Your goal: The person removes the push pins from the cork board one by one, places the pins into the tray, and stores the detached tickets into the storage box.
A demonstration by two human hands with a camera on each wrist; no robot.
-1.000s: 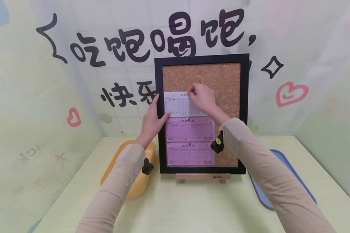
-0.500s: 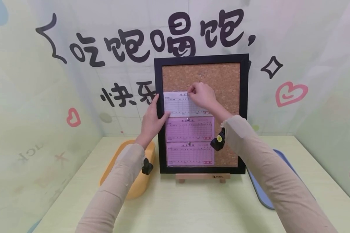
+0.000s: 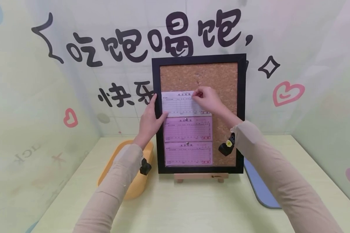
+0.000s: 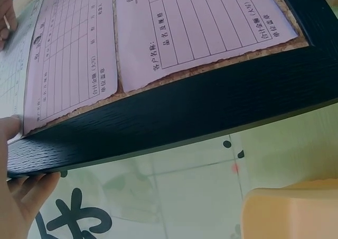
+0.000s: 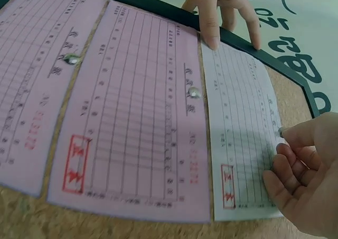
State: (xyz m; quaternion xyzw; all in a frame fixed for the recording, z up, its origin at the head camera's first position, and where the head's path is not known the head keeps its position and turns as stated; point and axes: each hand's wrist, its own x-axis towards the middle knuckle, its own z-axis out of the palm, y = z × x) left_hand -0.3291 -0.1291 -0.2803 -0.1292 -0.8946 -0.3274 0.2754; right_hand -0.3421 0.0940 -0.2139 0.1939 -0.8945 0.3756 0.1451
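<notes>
A black-framed cork board [image 3: 221, 129] leans on a small wooden easel [image 3: 199, 176]. My left hand [image 3: 150, 121] grips its left frame edge, thumb in front over the bottom-left corner of a white receipt [image 3: 175, 105] and fingers at the outer side. With thumb and forefinger, my right hand [image 3: 210, 100] pinches a small shiny pushpin [image 5: 282, 130] at the top edge of that white receipt. Below it hang two pink receipts, an upper one [image 3: 178, 131] and a lower one [image 3: 178, 155], each with a metal pushpin [image 5: 195, 92] near its top middle.
A yellow bin [image 3: 137, 184] stands left of the board, partly behind the left forearm. To the right lies a blue tray [image 3: 262, 187], partly covered by the right sleeve. A printed cloth wall [image 3: 122, 19] rises close behind the board.
My right hand has shifted slightly right along the white receipt's top edge, uncovering more of its printed title. The left hand stays on the frame. The head view has turned slightly right.
</notes>
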